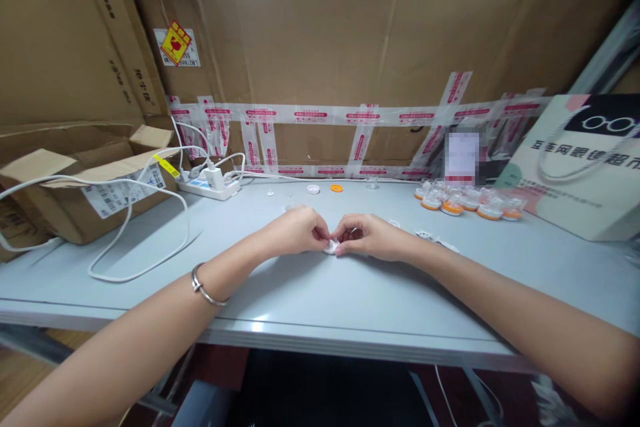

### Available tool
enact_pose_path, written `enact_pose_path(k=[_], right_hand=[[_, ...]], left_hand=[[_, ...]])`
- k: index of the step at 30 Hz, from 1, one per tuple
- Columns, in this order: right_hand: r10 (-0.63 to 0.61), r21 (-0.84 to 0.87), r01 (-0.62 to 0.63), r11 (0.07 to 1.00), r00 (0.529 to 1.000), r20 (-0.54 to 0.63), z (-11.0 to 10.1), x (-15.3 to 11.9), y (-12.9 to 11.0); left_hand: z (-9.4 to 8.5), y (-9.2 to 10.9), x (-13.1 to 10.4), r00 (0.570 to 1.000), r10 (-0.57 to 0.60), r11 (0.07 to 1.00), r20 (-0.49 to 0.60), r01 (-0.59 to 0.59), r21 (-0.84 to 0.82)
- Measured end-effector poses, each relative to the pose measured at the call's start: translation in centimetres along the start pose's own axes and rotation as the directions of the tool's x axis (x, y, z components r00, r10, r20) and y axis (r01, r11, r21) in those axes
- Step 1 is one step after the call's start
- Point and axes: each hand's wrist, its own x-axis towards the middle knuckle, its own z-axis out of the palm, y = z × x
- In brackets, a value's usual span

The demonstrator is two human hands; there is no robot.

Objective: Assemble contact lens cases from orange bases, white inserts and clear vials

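Note:
Between my two hands, low over the middle of the table [320,300], is a small round white plastic part [331,248]. My left hand [303,230] pinches it from the left and top, fingers closed. From the right, my right hand [367,237] grips its edge between thumb and fingers. Fingertips cover much of the part, so its details are hidden. Behind the hands lie a white ring [313,189], an orange ring [337,188], a clear piece [371,182] and a tiny white piece [271,193]. White parts [433,238] rest beside my right forearm.
Several clear-topped pieces with orange and white bases [467,200] cluster at the back right, near a paper bag [580,167]. A power strip [210,187] with looping white cables and an open cardboard box [85,193] stand left. A large taped carton [320,47] walls the back.

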Motion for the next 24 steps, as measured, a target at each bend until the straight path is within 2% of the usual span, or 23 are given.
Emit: enact_pose_path(k=[5, 13, 17, 20, 24], right_hand=[[0.005, 0.018, -0.005, 1.0, 1.0, -0.011, 0.2, 0.1, 0.2], [-0.015, -0.078, 0.01, 0.997, 0.997, -0.07, 0.6, -0.1, -0.2], [-0.004, -0.091, -0.005, 0.996, 0.995, -0.104, 0.9, -0.2, -0.2], [-0.006, -0.09, -0.004, 0.996, 0.994, -0.109, 1.0, -0.2, -0.3], [-0.003, -0.096, -0.008, 0.995, 0.993, -0.114, 1.1, -0.2, -0.3]], left_hand=[[0.0, -0.5, 0.1, 0.999, 0.045, 0.999, 0.002, -0.045, 0.017], [-0.1, -0.5, 0.0, 0.998, 0.055, 0.998, -0.009, -0.055, -0.03], [-0.2, -0.4, 0.0, 0.992, 0.124, 0.991, -0.04, -0.125, -0.038], [-0.3, -0.3, -0.1, 0.984, 0.165, 0.986, -0.064, -0.164, 0.023], [-0.5, 0.0, -0.2, 0.987, 0.153, 0.985, -0.054, -0.148, 0.086]])
